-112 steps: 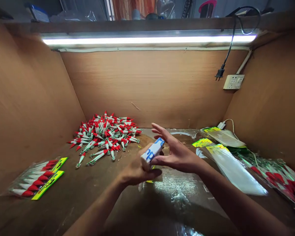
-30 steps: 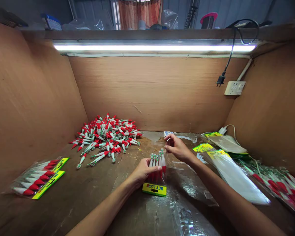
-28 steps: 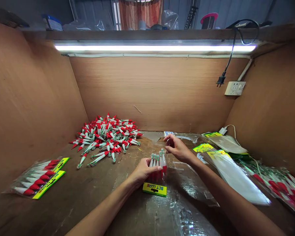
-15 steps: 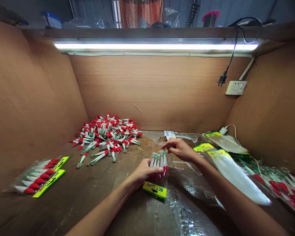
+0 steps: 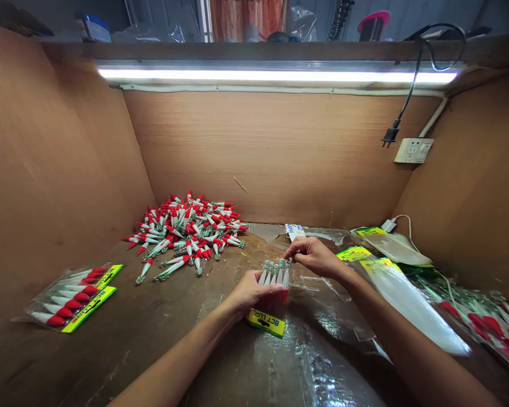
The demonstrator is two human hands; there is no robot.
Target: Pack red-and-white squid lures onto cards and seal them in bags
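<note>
A clear packet of red-and-white lures with a yellow header card lies on the wooden bench. My left hand presses down on its middle, fingers curled over the lures. My right hand pinches the packet's open top end, fingers closed on the plastic edge. A small white-and-blue box lies just behind my right hand.
A big heap of loose red-and-white lures lies at the back left. Two filled packets rest at the left edge. Empty clear bags with yellow headers and more lures lie at the right. A wall socket hangs at the right.
Earlier I held the small white-and-blue box in both hands; it now lies at the back. Over the last second my right hand has closed onto the packet's top edge.
</note>
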